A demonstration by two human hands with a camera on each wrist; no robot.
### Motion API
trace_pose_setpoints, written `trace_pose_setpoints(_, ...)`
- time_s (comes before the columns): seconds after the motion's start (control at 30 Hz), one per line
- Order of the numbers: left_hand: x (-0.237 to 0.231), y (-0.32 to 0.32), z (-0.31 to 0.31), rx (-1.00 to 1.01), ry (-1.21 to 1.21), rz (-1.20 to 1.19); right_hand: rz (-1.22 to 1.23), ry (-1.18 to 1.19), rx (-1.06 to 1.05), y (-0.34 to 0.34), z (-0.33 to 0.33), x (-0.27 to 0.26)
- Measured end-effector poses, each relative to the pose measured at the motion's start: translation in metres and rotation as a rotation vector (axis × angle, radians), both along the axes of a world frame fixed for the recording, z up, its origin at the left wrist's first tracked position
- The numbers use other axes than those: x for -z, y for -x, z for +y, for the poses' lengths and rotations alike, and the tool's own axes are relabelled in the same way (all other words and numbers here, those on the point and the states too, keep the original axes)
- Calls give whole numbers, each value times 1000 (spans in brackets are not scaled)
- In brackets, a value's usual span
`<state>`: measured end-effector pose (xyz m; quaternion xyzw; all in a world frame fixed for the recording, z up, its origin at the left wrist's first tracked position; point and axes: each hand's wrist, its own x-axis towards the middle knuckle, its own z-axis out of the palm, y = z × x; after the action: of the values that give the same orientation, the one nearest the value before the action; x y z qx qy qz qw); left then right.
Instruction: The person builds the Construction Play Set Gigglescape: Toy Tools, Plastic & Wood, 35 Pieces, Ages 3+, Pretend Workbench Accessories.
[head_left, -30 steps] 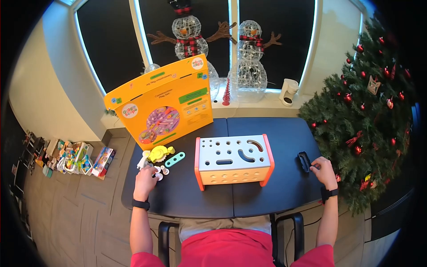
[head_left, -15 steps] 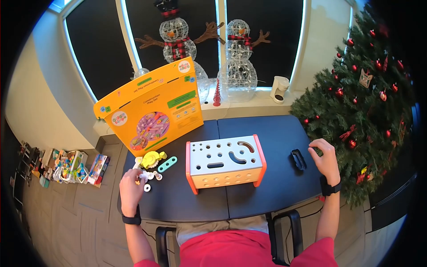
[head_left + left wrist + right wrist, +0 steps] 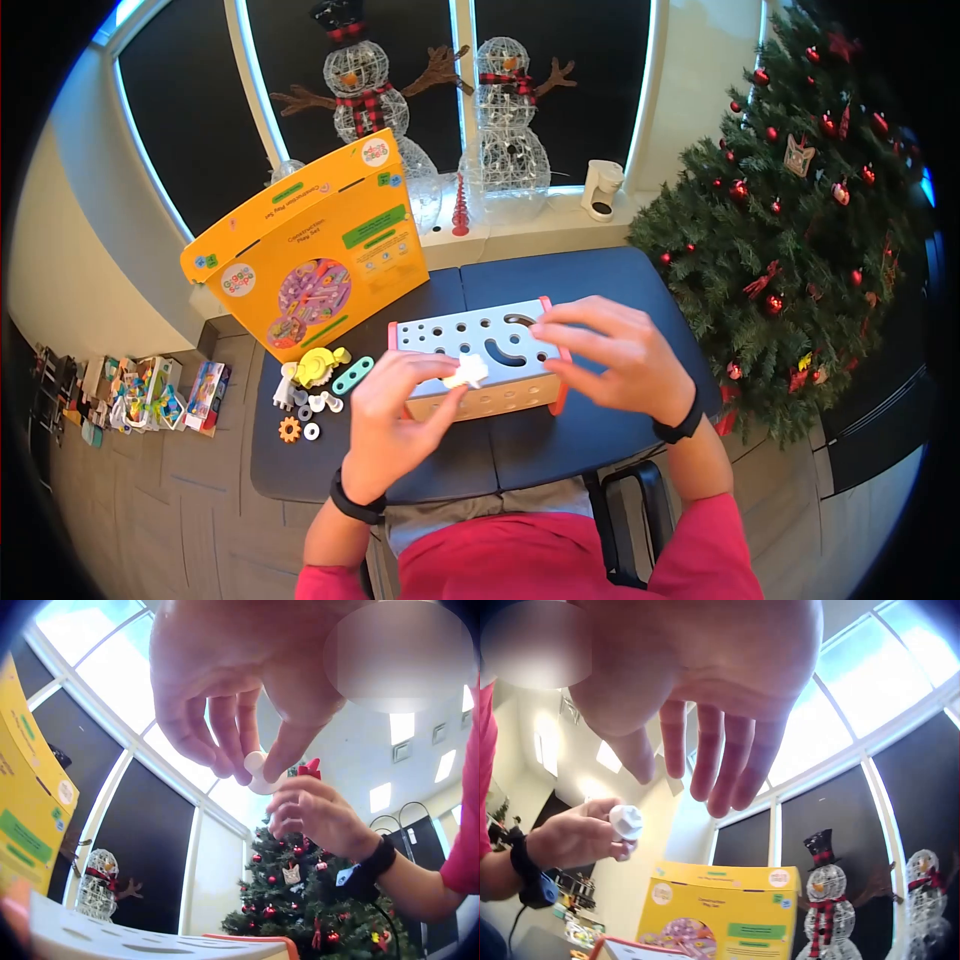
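Shirt: red [image 3: 505, 560], at the bottom middle of the head view.
Left hand: just left of centre in the lower half of the head view, the left hand [image 3: 388, 425] has thumb and fingertips closed in a pinch on a white piece [image 3: 466, 371].
White piece: near the centre of the head view, held in front of the toy bench's top; the right wrist view shows its angular, faceted head.
Right hand: right of centre, the right hand [image 3: 625, 360] is raised with fingers loosely extended and parted, thumb well apart, holding nothing.
Toy bench: mid-frame behind both hands, the toy bench [image 3: 478, 335] has a pale grey top with round holes and curved slots, and red ends.
Loose parts: left of the bench lie an orange gear [image 3: 289, 430], a white ring [image 3: 306, 432], a yellow piece [image 3: 316, 368] and a teal strip [image 3: 353, 376].
Counter: dark blue [image 3: 580, 275], under bench and parts.
Box: yellow-orange [image 3: 330, 250], standing at left behind the parts.
Tree: decorated [image 3: 770, 230], filling the right side.
Snowmen: two wire figures [image 3: 512, 150], upper middle, before dark windows.
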<state>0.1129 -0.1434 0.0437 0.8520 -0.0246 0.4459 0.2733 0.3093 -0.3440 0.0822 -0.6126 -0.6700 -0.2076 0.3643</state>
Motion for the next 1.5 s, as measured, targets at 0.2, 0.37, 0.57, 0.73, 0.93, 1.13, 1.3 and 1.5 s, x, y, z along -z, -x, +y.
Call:
trace_pose_setpoints(0.2,1,-21,-16,75,33,3,14,40,-209,8,17,1)
trace_pose_setpoints(0.37,5,-23,-14,50,29,-5,76,52,-239,3,24,4)
trace_pose_setpoints(0.57,10,-25,-12,48,58,-30,158,91,-246,-1,27,6)
trace_pose_setpoints(0.73,25,-11,-17,-53,195,43,202,102,-223,-14,25,4)
trace_pose_setpoints(0.93,49,2,-4,-230,-54,113,231,172,-160,-41,20,5)
trace_pose_setpoints(1.13,75,17,12,-395,-110,279,222,325,-116,-59,14,15)
trace_pose_setpoints(1.3,93,26,20,-340,24,322,238,444,-127,-65,12,28)
trace_pose_setpoints(1.5,96,28,21,-299,95,316,228,542,-125,-69,18,42)
